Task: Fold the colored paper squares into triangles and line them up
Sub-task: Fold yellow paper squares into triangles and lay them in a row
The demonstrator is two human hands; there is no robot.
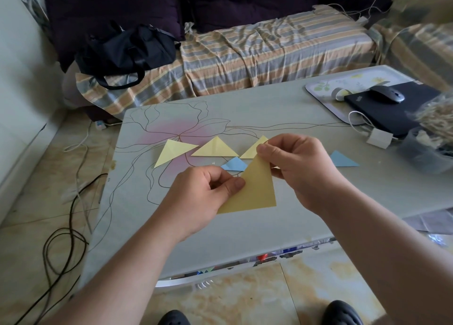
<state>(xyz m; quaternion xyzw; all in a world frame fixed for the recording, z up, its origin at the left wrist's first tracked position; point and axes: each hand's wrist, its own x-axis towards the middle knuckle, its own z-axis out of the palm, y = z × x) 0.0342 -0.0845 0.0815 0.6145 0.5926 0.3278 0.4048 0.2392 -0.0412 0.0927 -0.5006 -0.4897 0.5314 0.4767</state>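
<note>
I hold a yellow paper folded into a triangle (255,192) above the grey table (245,226). My left hand (208,190) pinches its left edge and my right hand (294,163) pinches its top corner. Behind it on the table lie three pale yellow triangles in a row: one at the left (172,151), one in the middle (215,148), and one (252,150) partly hidden by my right hand. A small blue triangle (234,164) lies just in front of them, and another blue triangle (342,159) lies to the right of my right hand.
At the table's far right are a floral tray (326,87), a black laptop (392,109) with a mouse (387,93) on it, a white charger (378,138) and a grey container (426,150). A striped sofa with a black bag (127,53) stands behind. Cables (66,239) run across the floor at left.
</note>
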